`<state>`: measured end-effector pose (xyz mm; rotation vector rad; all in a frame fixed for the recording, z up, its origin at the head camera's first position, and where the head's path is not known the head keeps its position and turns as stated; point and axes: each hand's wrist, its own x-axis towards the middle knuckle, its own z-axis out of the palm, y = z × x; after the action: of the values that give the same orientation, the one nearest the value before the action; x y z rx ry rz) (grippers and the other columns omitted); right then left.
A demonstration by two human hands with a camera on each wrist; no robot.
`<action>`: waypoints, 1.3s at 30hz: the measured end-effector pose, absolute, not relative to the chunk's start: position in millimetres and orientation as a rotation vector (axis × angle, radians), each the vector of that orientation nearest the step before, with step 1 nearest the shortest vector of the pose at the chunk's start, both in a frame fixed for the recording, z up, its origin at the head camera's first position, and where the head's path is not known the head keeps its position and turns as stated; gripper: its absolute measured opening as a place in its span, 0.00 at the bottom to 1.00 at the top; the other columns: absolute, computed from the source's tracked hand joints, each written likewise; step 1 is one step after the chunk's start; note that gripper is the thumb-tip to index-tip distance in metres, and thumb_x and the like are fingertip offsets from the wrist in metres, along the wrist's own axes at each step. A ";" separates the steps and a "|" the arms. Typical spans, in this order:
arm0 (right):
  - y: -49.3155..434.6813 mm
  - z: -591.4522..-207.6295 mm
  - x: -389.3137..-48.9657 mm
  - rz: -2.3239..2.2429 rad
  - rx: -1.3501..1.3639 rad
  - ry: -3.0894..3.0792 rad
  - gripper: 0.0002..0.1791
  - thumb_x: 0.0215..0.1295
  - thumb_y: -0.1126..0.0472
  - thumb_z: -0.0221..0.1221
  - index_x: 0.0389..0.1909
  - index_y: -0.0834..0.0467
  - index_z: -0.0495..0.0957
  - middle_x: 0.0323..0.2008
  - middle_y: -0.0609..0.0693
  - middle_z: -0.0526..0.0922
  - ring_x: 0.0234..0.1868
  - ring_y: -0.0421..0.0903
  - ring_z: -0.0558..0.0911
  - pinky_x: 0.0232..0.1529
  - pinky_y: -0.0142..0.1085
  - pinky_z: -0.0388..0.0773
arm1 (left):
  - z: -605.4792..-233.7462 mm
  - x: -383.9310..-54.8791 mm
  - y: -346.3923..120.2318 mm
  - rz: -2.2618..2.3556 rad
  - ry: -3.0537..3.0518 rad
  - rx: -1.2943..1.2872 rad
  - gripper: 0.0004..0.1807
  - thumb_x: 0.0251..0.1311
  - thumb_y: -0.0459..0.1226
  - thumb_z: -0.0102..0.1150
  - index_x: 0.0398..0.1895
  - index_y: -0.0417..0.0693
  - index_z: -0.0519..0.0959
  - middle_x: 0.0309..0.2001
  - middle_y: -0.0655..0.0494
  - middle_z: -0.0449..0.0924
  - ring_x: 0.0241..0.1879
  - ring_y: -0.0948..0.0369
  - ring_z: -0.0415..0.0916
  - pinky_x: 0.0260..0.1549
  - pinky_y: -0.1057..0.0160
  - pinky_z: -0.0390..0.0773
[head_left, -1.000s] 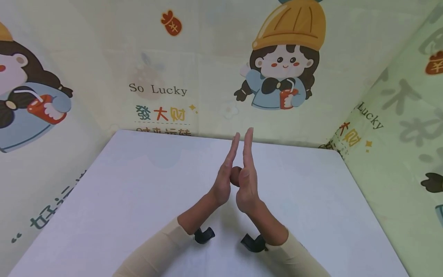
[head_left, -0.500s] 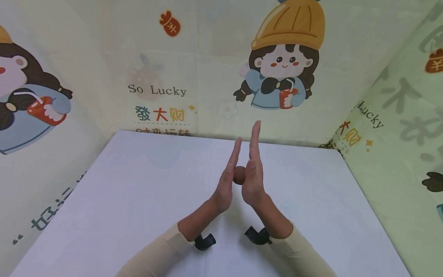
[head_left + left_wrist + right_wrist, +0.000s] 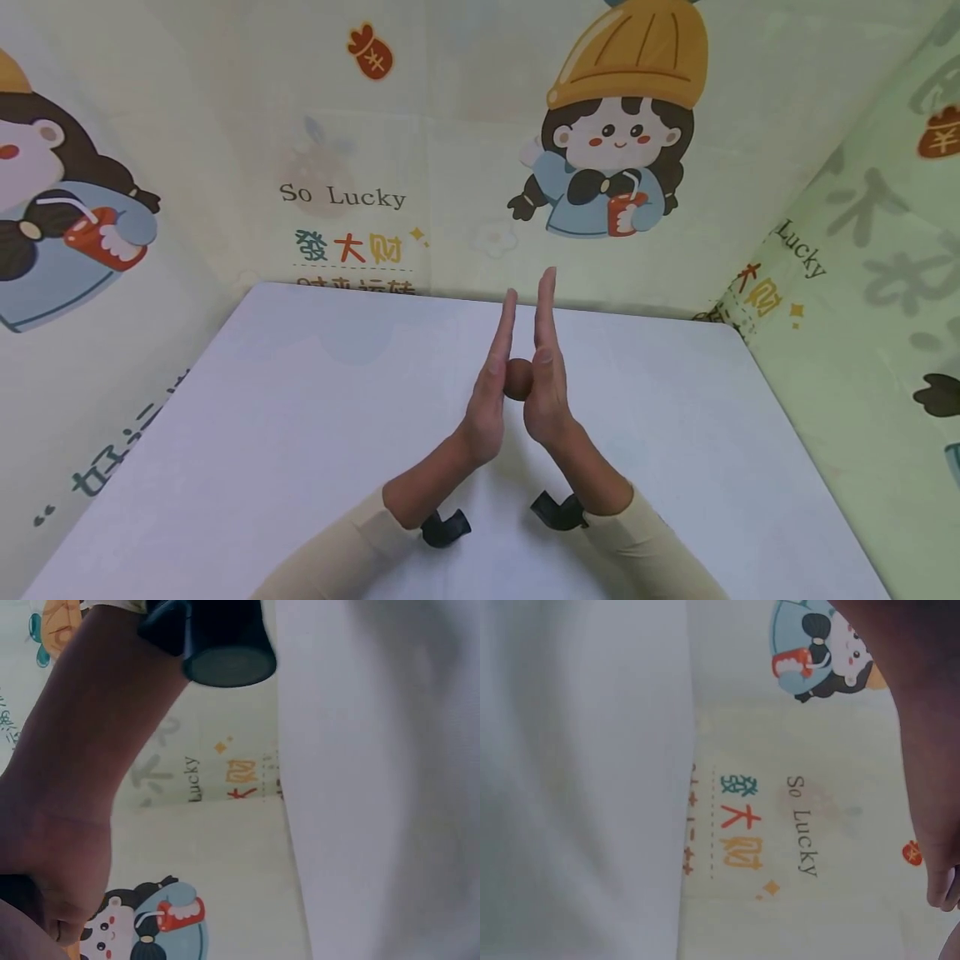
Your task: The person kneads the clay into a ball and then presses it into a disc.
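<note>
A small brown ball (image 3: 518, 380) sits between my two upright palms in the head view, above the white table. My left hand (image 3: 491, 392) presses on its left side, fingers straight and pointing up and away. Against its right side lies my right hand (image 3: 549, 379), also straight-fingered, its thumb along the near side. In the left wrist view, part of the dark ball (image 3: 19, 891) shows at the lower left edge beside the right hand (image 3: 64, 855). The right wrist view catches the left hand (image 3: 937, 825) at its right edge; most of the ball is hidden there.
The white table (image 3: 300, 417) spreads beneath both arms. Printed cloth (image 3: 465, 125) with cartoon figures and lettering encloses it at the back and sides. Black wrist cameras stick out under each forearm, the left camera (image 3: 446, 528) and the right camera (image 3: 557, 510).
Over the last second the hands slide against each other with the ball between them. The right hand moved forward, then slightly back; the left did the reverse. The ball shifted slightly right.
</note>
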<state>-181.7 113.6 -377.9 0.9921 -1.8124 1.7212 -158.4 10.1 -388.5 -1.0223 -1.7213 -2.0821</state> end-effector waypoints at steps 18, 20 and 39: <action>95.6 -393.3 -172.0 1.767 1.106 -1.800 0.44 0.84 0.35 0.26 0.85 0.60 0.30 0.13 0.43 0.63 0.16 0.41 0.63 0.49 0.33 0.70 | -365.8 -170.5 -5.4 -2.076 -1.654 -0.930 0.36 0.81 0.49 0.18 0.87 0.47 0.36 0.86 0.59 0.31 0.82 0.59 0.38 0.75 0.49 0.45; 94.5 -394.4 -169.5 1.766 1.097 -1.813 0.43 0.84 0.35 0.26 0.85 0.60 0.30 0.14 0.44 0.63 0.18 0.41 0.63 0.38 0.34 0.70 | -364.0 -173.5 -6.6 -2.068 -1.649 -0.918 0.36 0.81 0.48 0.18 0.87 0.46 0.36 0.86 0.60 0.32 0.83 0.60 0.31 0.77 0.49 0.41; 93.2 -381.8 -153.0 1.710 1.115 -1.806 0.43 0.84 0.36 0.27 0.84 0.61 0.31 0.69 0.60 0.69 0.30 0.47 0.69 0.40 0.38 0.69 | -376.0 -199.4 -11.0 -2.037 -1.714 -0.845 0.36 0.80 0.50 0.18 0.87 0.51 0.38 0.86 0.61 0.31 0.83 0.63 0.34 0.77 0.46 0.39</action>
<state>-153.0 93.2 -381.8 1.1154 -1.8059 1.7096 -199.4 -11.0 -376.0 -0.8452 -1.7143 -2.0371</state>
